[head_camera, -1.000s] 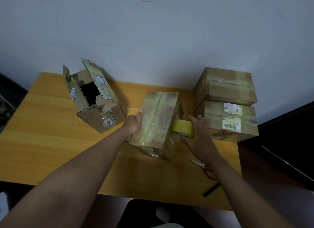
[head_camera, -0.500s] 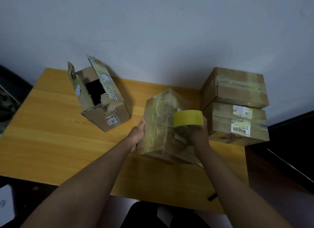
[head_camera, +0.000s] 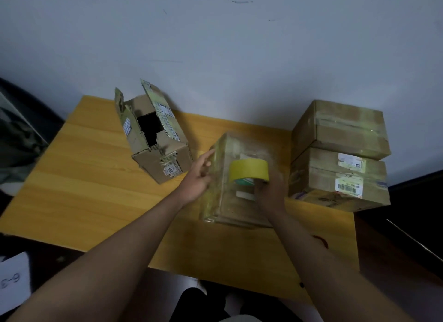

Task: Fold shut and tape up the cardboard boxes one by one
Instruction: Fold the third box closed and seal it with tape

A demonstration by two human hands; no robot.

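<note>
Currently, the wooden counter (head_camera: 79,197) carries a tape-wrapped cardboard box (head_camera: 236,178) at its middle, two sealed boxes (head_camera: 340,154) stacked just beside it and an open-flapped box (head_camera: 153,132) further left. The glossy middle box is steadied by the left hand (head_camera: 196,178), fingers extended, while the yellow tape roll (head_camera: 249,169) is gripped by the right hand (head_camera: 271,192). Tape is best drawn taut along the seam and pressed flat.

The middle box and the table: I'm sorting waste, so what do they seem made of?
The middle box: brown cardboard, glossy with clear, yellowish tape wrapped over it. The table: wood or wood-look laminate, judging by its smooth yellow grain lines.
</note>
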